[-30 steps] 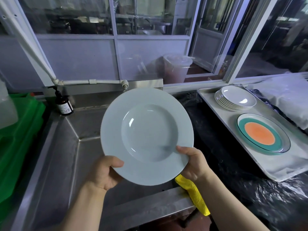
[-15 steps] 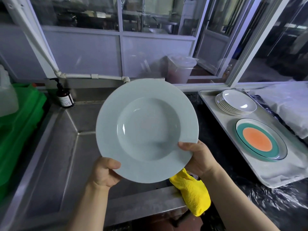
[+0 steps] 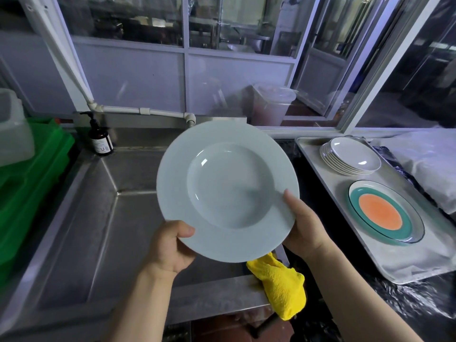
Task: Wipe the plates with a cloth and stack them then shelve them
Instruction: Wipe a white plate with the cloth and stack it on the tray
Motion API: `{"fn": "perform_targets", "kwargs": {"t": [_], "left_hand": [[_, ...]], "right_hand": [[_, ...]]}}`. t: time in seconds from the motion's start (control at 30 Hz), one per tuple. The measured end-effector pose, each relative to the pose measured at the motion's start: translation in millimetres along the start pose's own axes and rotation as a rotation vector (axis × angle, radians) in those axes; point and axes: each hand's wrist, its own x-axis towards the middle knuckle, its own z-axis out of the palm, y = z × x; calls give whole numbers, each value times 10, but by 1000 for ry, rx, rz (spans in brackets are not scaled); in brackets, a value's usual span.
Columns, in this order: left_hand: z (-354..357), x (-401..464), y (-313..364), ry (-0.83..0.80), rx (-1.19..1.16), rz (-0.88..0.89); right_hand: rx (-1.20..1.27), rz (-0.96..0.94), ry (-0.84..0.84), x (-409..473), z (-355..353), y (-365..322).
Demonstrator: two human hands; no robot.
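Over steel sink (image 3: 103, 218), centre: pale deep plate (image 3: 227, 191) held tilted, both hands. Tray (image 3: 320, 174) at right w/ plate stack (image 3: 350, 159) far, orange-teal plate (image 3: 385, 213) near. L hand (image 3: 170, 248) and R hand (image 3: 303, 228) each pinch plate's near rim. Yellow cloth (image 3: 283, 287) hangs below R hand.

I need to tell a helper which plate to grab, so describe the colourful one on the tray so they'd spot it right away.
Look right of the steel sink to the flat white tray on the dark counter. Nearer the person than the stack of plain white plates lies a single clear-rimmed glass plate. It alone has an orange centre ringed in teal.
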Motion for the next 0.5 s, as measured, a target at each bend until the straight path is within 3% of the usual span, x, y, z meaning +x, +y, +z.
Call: {"fn": "perform_targets", "kwargs": {"t": [0.1, 0.2, 0.3, 0.37, 0.43, 0.5], "left_hand": [[27, -2, -80, 65, -47, 16], [13, -1, -133, 146, -15, 53], [-10, -37, -195, 149, 67, 78], [-32, -69, -237, 183, 137, 96], [-47, -97, -267, 259, 184, 96], [-93, -136, -303, 369, 325, 82]], "right_hand": [[-150, -33, 166, 31, -223, 92], [-746, 83, 361, -88, -583, 431], [-1520, 371, 199, -261, -1024, 906], [-1867, 388, 132, -342, -1163, 1129], [-2036, 320, 161, -345, -1194, 1221], [-2025, 283, 205, -312, -1198, 1244]]}}
